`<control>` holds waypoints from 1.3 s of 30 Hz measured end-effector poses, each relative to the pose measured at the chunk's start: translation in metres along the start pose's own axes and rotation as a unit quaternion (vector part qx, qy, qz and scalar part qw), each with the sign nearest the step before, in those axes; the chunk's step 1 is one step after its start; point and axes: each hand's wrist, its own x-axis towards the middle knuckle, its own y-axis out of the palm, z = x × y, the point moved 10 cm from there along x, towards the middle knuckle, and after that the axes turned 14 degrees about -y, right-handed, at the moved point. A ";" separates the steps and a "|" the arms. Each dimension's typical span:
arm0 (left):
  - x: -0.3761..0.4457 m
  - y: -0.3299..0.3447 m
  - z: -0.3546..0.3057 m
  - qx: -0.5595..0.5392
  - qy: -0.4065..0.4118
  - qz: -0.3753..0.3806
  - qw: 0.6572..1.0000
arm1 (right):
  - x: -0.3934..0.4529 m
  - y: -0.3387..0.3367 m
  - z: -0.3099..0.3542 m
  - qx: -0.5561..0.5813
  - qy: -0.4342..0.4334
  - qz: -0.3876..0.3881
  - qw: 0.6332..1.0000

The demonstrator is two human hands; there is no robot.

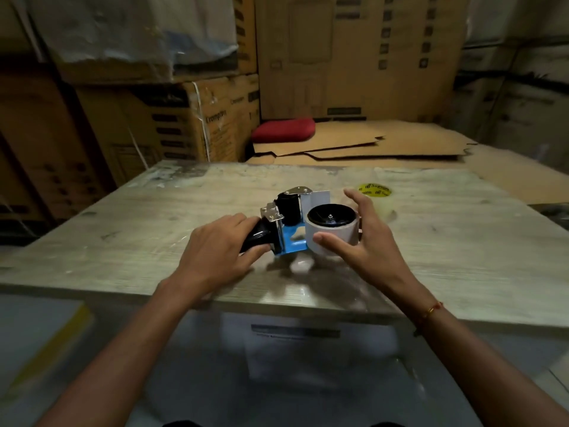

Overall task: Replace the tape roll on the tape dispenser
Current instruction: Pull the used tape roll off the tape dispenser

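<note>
On table (154,235): one dispenser (284,224), two rolls, two hands.

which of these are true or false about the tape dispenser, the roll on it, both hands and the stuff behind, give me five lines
1. The left hand holds the black handle of the tape dispenser. True.
2. The dispenser hangs in the air. False: it rests on the table.
3. The right hand cups the white roll on the dispenser. True.
4. The red cushion lies on the table. False: it lies behind it, on cardboard.
5. No second roll is visible. False: a yellow-labelled roll sits beyond the right hand.
</note>
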 end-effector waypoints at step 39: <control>-0.009 0.044 -0.001 -0.360 -0.266 0.102 0.888 | -0.020 0.040 -0.039 0.167 0.195 0.086 0.963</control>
